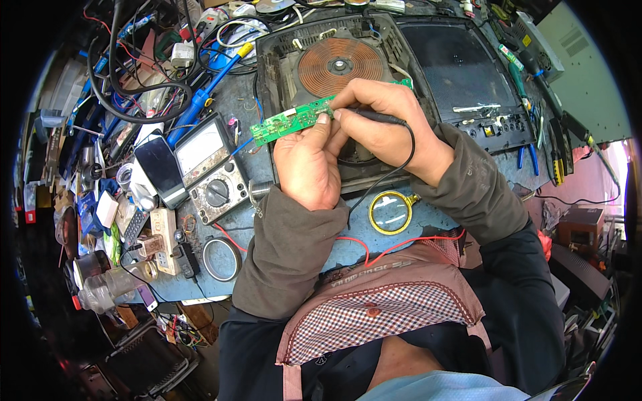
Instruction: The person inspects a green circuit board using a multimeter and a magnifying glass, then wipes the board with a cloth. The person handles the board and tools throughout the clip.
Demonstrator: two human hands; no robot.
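Observation:
A narrow green circuit board [275, 127] lies slantwise in my left hand [309, 168], its thumb on the top and its fingers under it. My right hand [393, 123] is closed round a black test probe [376, 115] with a black lead looping down from it. The probe points at the board's middle; fingers hide its tip, so contact cannot be told. Beneath both hands stands an opened induction cooker [281, 72] with a round copper coil [338, 65]. An analog multimeter [217, 192] lies left of my left wrist.
A magnifying glass [391, 213] and a red lead [366, 260] lie near the bench's front edge. The cooker's black glass panel [461, 65] is at the right. Left are a phone [160, 170], a tape roll [221, 258], a blue-handled tool [194, 110] and heaped tools and cables.

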